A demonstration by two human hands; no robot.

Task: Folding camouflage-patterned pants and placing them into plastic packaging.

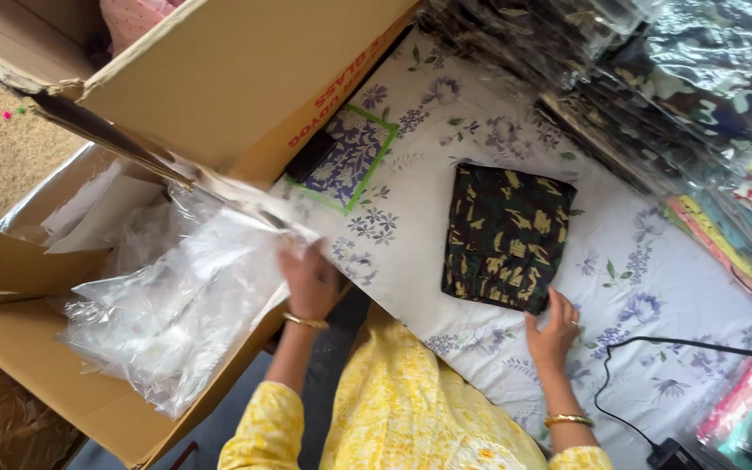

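Head view is showing the left hand [311, 283] reaching into the cardboard box [89, 400], its grip closing on the edge of a clear plastic bag [184, 305] lying on the pile just beside it. The right hand [553, 329] is resting released, fingers flat, on the near corner of the folded camouflage garment [505, 237], which is lying on the floral sheet [411, 252] right of the box. This looks like the bag-fetching step; next the left grip likely needs to be separating one bag and bringing it across to the garment.
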